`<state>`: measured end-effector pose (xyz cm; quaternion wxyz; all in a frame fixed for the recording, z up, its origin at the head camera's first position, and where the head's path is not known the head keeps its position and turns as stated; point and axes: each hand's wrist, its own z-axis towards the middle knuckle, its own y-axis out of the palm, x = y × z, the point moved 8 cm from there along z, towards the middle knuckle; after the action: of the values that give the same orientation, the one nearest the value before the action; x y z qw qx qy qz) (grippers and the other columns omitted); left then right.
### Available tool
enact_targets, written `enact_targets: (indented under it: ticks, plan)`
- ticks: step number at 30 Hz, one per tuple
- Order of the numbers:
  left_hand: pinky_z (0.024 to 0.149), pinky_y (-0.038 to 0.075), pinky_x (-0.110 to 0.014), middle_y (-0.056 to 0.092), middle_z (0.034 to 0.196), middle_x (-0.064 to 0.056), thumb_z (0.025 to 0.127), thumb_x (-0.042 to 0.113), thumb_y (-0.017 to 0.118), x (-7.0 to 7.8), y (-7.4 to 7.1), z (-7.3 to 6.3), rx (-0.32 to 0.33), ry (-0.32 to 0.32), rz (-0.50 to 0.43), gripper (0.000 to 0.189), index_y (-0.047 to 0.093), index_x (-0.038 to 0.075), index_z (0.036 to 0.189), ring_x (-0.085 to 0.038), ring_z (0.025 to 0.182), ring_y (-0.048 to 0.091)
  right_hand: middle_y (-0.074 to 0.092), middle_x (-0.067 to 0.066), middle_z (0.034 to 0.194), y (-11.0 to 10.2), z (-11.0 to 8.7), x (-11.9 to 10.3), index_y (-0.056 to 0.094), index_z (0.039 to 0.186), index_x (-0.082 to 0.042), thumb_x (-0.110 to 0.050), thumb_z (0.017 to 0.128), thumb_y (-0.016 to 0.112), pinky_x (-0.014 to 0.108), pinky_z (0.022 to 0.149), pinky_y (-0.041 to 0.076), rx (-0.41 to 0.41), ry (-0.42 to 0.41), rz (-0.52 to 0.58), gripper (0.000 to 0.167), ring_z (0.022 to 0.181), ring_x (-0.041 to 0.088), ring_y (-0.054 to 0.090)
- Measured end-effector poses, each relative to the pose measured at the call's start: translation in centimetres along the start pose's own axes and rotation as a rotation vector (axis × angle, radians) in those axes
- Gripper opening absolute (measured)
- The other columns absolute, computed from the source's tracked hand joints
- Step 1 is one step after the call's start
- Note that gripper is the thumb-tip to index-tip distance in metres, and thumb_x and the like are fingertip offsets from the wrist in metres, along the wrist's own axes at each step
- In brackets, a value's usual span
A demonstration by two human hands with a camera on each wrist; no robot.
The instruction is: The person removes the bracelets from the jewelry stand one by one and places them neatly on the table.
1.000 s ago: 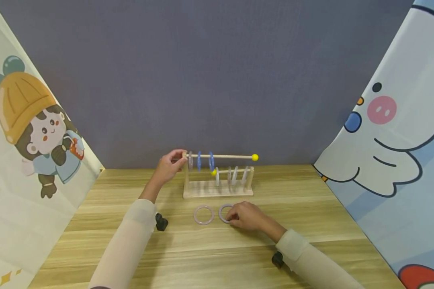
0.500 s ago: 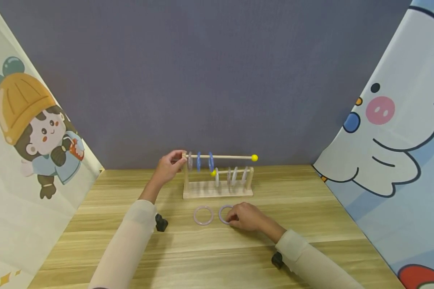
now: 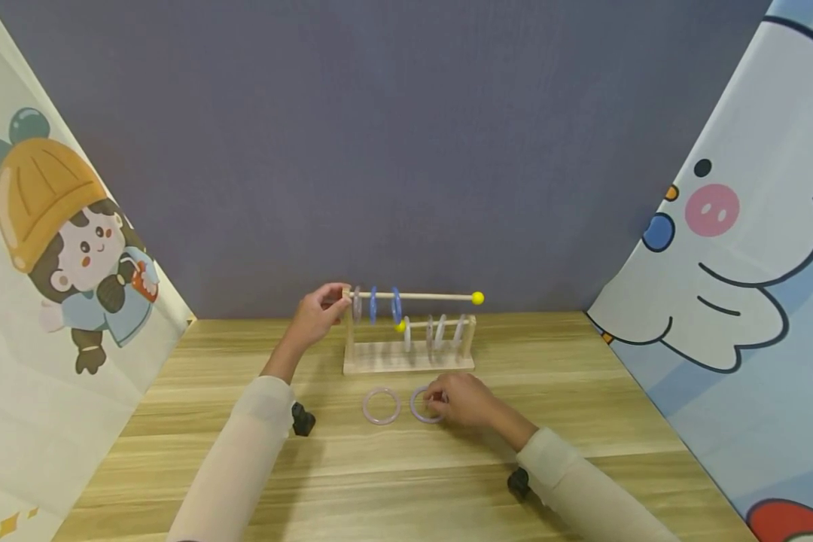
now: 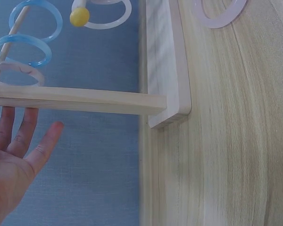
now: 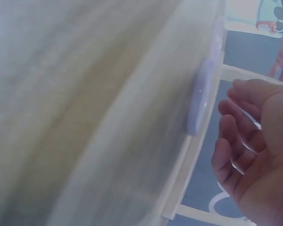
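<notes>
A wooden bangle rack point(image 3: 406, 358) stands at the back of the table. Its upper rod carries a pale bangle point(image 3: 357, 305) and two blue bangles point(image 3: 396, 306); several pale ones hang on the lower rod. My left hand point(image 3: 315, 312) pinches the top of the rack's left post point(image 4: 85, 99) between thumb and fingers. Flat on the table in front lie a pink bangle point(image 3: 382, 423) and a purple bangle point(image 3: 412, 408). Over the purple one's right edge hovers my right hand point(image 3: 470, 399), its fingers point(image 5: 228, 127) loosely bent and apart from the bangle point(image 5: 200, 101).
Yellow balls point(image 3: 477, 298) cap the rods' free ends. Small black objects sit beside each forearm, one at the left point(image 3: 302, 419) and one at the right point(image 3: 518, 483). A grey panel point(image 3: 406, 150) rises behind the table, with cartoon-printed sheets at both sides.
My right hand has lifted slightly off the purple bangle's edge, and its fingers have loosened. The left hand keeps its place on the post.
</notes>
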<state>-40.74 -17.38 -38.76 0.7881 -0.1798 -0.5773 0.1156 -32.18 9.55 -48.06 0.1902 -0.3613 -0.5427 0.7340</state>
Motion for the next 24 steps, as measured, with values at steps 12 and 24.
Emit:
enact_targets:
  ticks: [12, 24]
  plan:
    - [0.091, 0.058, -0.058, 0.065, 0.130, -0.017, 0.102, 0.033, 0.063, -0.2, 0.1, 0.2, -0.003, -0.005, -0.017, 0.042, 0.060, 0.010, 0.137, -0.032, 0.111, 0.066, 0.074, -0.006, 0.087, -3.6, 1.6, 0.1, 0.077, 0.112, -0.011, -0.019, 0.094, 0.073, 0.020, 0.064, 0.052, 0.157, 0.073, 0.086, 0.020, 0.071, 0.004, 0.061]
    - [0.087, 0.061, -0.053, 0.067, 0.126, -0.019, 0.102, 0.029, 0.065, -0.3, 0.0, 0.3, 0.016, -0.003, -0.009, 0.040, 0.062, 0.007, 0.135, -0.027, 0.103, 0.068, 0.076, 0.004, 0.090, -7.3, 3.4, 0.1, 0.075, 0.113, -0.006, -0.014, 0.094, 0.074, 0.019, 0.059, 0.052, 0.410, 0.096, 0.181, 0.021, 0.065, 0.006, 0.062]
